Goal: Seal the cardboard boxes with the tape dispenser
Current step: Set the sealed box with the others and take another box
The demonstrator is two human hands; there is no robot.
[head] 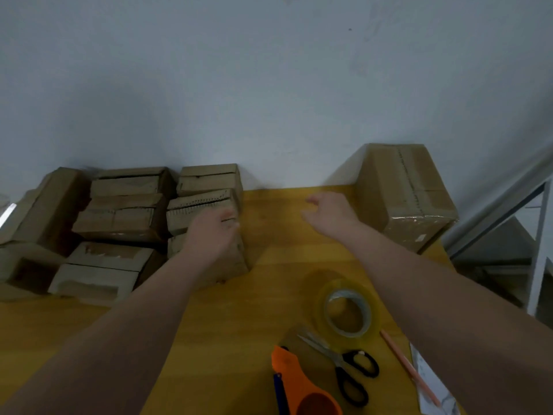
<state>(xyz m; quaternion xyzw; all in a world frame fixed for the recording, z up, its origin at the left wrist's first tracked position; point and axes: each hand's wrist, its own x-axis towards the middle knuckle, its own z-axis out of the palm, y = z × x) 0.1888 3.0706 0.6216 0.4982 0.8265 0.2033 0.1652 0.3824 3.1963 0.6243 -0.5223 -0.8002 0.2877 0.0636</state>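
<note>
**Position of parts.** The pile of unsealed cardboard boxes (113, 217) stood at the far left of the yellow table (269, 295), against the wall. One sealed box (404, 193), taped along its top seam, stood at the far right. The orange tape dispenser (302, 384) lay at the near edge, with the clear tape roll (348, 310) just beyond it. Scissors (344, 363) and a pencil (410, 366) lay to the dispenser's right.

**Hand state.** The left hand (212, 232) lay on the right-hand column of the pile, apparently on its middle box (191, 211), with fingertips bent over the right end. Blur prevented confirming whether a grasp was closed. The right hand (329, 214) hung above the bare table between the pile and the sealed box. Its fingers were loosely curled and it held nothing.

**Handling judgement.**
1. The boxes looked small, light and fairly stiff. Their flaps were ragged and part-open, so the lids would probably flex under pressure.
2. A hold across the two short ends, one hand on each, should keep the flaps closed during the lift.
3. Boxes were stacked closely. Drawing one out sideways could drag or topple its neighbours, so a straight lift was advisable.
4. The dispenser appeared rigid. Its handle was the safe place to hold it, away from the cutting edge.
</note>
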